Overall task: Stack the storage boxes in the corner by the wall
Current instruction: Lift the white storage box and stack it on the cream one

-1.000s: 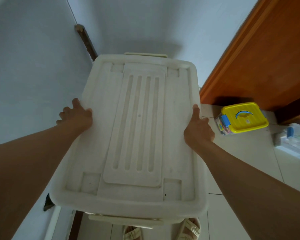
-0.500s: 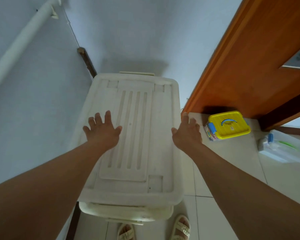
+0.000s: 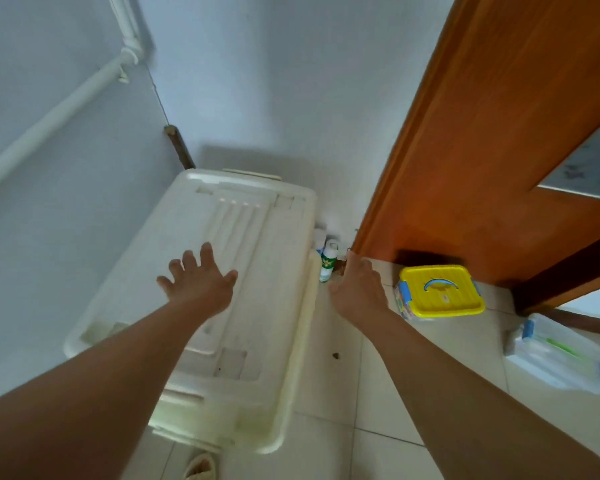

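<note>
A large white storage box (image 3: 267, 306) with a ribbed lid stands in the corner against the left wall, with another white box partly showing under its near end. My left hand (image 3: 200, 282) hovers over the lid with fingers spread, holding nothing. To the right of the box's edge, my right hand (image 3: 359, 289) is open and empty too. A small box with a yellow lid and blue clips (image 3: 440, 291) sits on the floor by the door. A clear box with blue clips (image 3: 558, 351) lies further right.
An orange wooden door (image 3: 499, 133) stands open at the right. A spray can and a bottle (image 3: 328, 259) stand between the big box and the door frame. A white pipe (image 3: 59, 112) runs along the left wall. The toe of a sandal (image 3: 201, 467) shows at the bottom.
Both hands let go of the white box, which now rests lower in the corner. The hands have drawn back and opened, and the view has pulled away and up.
</note>
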A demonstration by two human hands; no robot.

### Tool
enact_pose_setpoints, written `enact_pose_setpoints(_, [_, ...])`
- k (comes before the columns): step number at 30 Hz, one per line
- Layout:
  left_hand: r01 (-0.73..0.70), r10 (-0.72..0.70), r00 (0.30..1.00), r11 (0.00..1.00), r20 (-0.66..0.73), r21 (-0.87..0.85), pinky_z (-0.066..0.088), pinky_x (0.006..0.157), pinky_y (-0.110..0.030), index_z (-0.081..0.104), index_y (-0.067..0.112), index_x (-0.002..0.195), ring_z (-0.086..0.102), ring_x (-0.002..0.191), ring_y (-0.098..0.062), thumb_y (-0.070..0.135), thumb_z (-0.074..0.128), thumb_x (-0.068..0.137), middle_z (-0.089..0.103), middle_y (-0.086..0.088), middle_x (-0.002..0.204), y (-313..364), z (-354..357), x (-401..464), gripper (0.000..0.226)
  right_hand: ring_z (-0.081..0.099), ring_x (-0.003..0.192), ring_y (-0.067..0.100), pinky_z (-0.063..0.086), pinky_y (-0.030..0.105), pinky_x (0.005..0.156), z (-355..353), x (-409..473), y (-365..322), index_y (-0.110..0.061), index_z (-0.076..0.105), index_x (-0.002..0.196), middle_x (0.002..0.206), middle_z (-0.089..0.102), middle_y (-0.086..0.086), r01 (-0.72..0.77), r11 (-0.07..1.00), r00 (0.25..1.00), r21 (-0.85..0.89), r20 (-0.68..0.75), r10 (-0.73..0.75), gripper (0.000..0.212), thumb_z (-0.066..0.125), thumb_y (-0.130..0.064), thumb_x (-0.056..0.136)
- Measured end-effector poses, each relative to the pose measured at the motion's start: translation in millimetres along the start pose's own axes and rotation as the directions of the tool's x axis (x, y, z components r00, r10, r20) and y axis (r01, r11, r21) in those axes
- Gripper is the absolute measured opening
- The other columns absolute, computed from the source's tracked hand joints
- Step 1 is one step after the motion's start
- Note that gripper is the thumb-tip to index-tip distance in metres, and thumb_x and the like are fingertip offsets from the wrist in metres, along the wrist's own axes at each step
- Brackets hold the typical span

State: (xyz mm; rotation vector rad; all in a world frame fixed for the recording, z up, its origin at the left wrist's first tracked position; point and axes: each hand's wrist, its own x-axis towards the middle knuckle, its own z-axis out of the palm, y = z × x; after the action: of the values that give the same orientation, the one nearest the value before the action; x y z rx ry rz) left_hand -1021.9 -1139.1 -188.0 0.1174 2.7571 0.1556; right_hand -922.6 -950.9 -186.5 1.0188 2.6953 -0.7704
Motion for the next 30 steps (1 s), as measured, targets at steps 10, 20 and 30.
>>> enact_pose_setpoints(10, [0.148, -0.15, 0.989, 0.988, -0.021, -0.05, 0.013, 0.113, -0.055, 0.003, 0.021, 0.151, 0.01, 0.145, -0.034, 0.05, 0.036, 0.095, 0.009, -0.009, 0.159, 59.8, 16.3, -69.1, 0.071, 0.035, 0.132, 0.03, 0.036, 0.037, 0.104, -39.4, 13.8, 46.8, -0.011, 0.022, 0.146, 0.145, 0.034, 0.012, 0.2, 0.976, 0.976, -0.085, 0.104, -0.191, 0.065, 0.052, -0.03, 0.092])
enact_pose_setpoints(20, [0.27, -0.264, 0.963, 0.949, 0.062, -0.16, 0.01, 0.115, -0.054, 0.004, 0.022, 0.151, 0.009, 0.146, -0.034, 0.05, 0.037, 0.095, 0.008, -0.01, 0.159, 82.3, 29.0, -27.7, 0.071, 0.037, 0.13, 0.033, 0.039, 0.037, 0.101, -52.4, 84.4, 18.6, -0.011, 0.024, 0.143, 0.141, 0.035, 0.013, 0.337, 0.928, 0.931, -0.16, 0.2, -0.304, 0.058, 0.049, -0.015, 0.091])
enact_pose_setpoints(30, [0.432, -0.424, 0.902, 0.873, 0.082, -0.227, 0.009, 0.115, -0.054, 0.004, 0.022, 0.152, 0.009, 0.146, -0.033, 0.05, 0.036, 0.095, 0.008, -0.009, 0.159, 86.8, 29.5, 8.6, 0.07, 0.032, 0.134, 0.031, 0.035, 0.042, 0.106, -44.8, 148.0, -21.1, -0.017, 0.014, 0.149, 0.148, 0.028, 0.012, 0.514, 0.839, 0.829, -0.178, 0.354, -0.433, 0.065, 0.048, -0.025, 0.094])
